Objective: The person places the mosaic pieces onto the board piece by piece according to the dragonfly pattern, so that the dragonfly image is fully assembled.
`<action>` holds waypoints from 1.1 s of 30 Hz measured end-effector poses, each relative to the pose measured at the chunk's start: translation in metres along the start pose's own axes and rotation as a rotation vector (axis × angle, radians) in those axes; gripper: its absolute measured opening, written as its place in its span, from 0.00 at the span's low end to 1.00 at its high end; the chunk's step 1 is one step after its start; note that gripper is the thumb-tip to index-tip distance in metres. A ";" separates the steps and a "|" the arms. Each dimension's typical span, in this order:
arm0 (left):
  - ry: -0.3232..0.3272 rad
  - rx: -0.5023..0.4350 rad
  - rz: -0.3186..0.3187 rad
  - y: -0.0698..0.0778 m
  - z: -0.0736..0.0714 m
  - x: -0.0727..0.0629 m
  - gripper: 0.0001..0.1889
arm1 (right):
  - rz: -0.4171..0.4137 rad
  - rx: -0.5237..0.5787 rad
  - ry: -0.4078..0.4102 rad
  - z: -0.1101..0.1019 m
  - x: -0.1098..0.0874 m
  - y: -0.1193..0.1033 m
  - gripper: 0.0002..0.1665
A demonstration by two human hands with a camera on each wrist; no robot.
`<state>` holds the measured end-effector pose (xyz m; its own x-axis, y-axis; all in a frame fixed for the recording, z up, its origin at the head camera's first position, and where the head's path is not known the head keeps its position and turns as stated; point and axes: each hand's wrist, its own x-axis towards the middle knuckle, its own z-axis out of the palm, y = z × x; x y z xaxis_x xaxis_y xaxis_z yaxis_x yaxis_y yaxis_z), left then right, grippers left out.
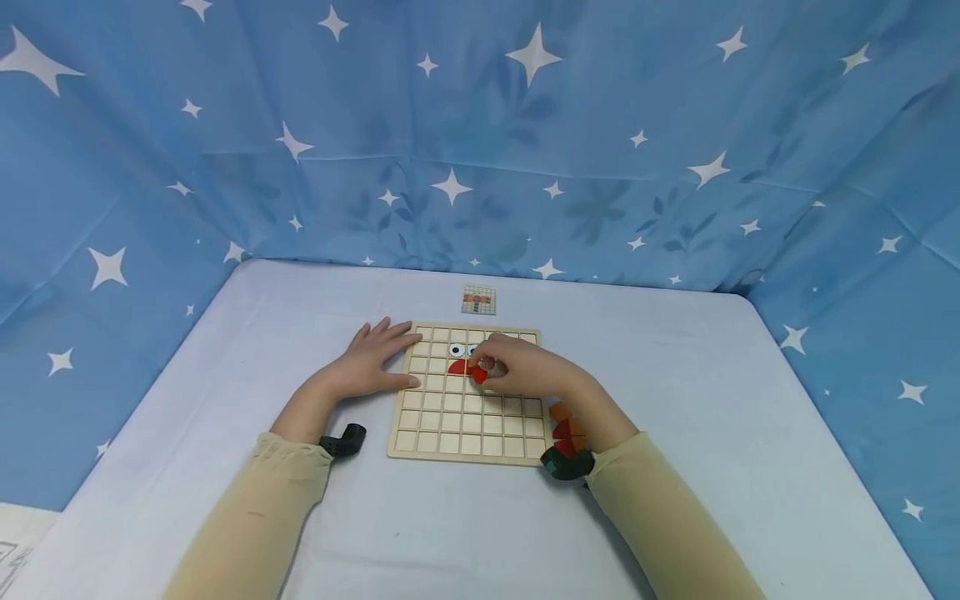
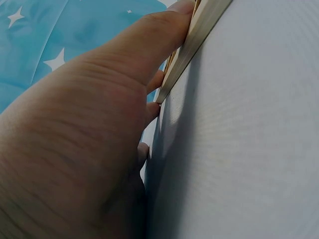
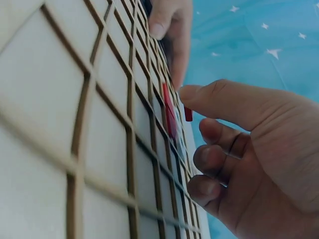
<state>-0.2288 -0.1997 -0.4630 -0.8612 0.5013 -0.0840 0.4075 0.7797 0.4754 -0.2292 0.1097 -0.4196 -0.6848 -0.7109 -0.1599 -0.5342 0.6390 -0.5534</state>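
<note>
A square wooden grid board [image 1: 450, 423] lies on the table, divided into small square cells. My left hand [image 1: 372, 360] rests at its left edge with fingers spread and straight; in the left wrist view the thumb [image 2: 149, 42] touches the board's side. Over the upper middle cells, my right hand [image 1: 525, 367] pinches a red tile [image 1: 479, 375] between thumb and fingers. In the right wrist view that red tile [image 3: 188, 114] is held just off the board. Eye tiles [image 1: 456, 350] and a red curved tile [image 1: 457, 367] sit in cells beside it, partly hidden by the right hand.
Several orange and red tiles [image 1: 564, 429] lie right of the board, partly under the right wrist. A small pattern card [image 1: 478, 300] lies behind the board. Blue star-printed curtains [image 1: 480, 125] surround the white table [image 1: 450, 533] at the back and sides.
</note>
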 end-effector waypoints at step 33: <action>-0.002 0.009 -0.004 0.001 -0.001 0.001 0.44 | -0.018 -0.092 -0.039 0.017 0.028 -0.023 0.13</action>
<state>-0.2294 -0.1991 -0.4623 -0.8620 0.4993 -0.0873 0.4071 0.7846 0.4676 -0.2275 0.0703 -0.4251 -0.6560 -0.7322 -0.1830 -0.5906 0.6490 -0.4795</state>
